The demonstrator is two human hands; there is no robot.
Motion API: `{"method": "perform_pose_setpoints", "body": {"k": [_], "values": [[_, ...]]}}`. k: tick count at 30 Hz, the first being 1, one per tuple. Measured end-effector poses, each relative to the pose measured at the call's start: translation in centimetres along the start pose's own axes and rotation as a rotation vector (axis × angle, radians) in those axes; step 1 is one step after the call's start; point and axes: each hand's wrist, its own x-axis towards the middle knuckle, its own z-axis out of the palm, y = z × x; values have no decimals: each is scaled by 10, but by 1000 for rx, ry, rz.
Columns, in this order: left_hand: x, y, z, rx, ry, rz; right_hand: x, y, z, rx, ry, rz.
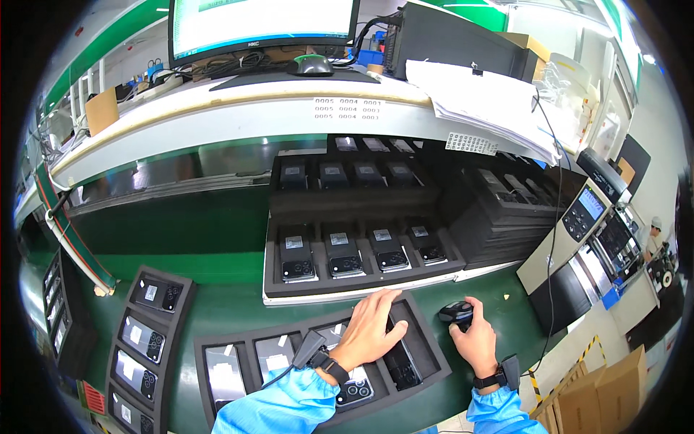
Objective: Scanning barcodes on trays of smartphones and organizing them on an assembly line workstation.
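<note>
My left hand (367, 331) lies over the black foam tray (434, 347), fingers stretched out and thumb apart. It touches the area beside a dark phone (402, 364) in the tray's right-hand slot; its fingertips partly hide the slot's upper end. Other phones (226, 376) with silvery backs and white labels fill the slots to the left, partly behind my left sleeve. My right hand (475, 338) is closed around a black handheld scanner (455, 312), just right of the tray. Both wrists wear black straps carrying small dark modules.
A second phone tray (184, 296) lies at the left. Behind, stepped foam trays (361, 283) hold several phones, beside a tray stack (506, 228). A printer-like machine (560, 239) stands right, a cable (555, 239) hanging before it. Above runs a shelf (238, 119) with a monitor (264, 25).
</note>
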Motion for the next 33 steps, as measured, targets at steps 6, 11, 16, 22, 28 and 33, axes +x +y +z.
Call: {"method": "perform_pose_setpoints", "body": {"k": [6,11,16,22,28,33], "values": [[1,1,-1,-11,-13,23,0,-1,0,-32,37,-17],[4,4,-2,-21,-28,-1,1,-1,-1,-5,7,31],[0,-3,-2,29,-10,-7,1,-3,3,-5,-2,8],[2,12,-4,164,16,-29,-1,-1,-2,2,0,-3],[2,5,-4,41,-61,-27,1,1,1,7,9,13],[6,7,-3,58,-58,-17,2,1,-3,11,14,12]]}}
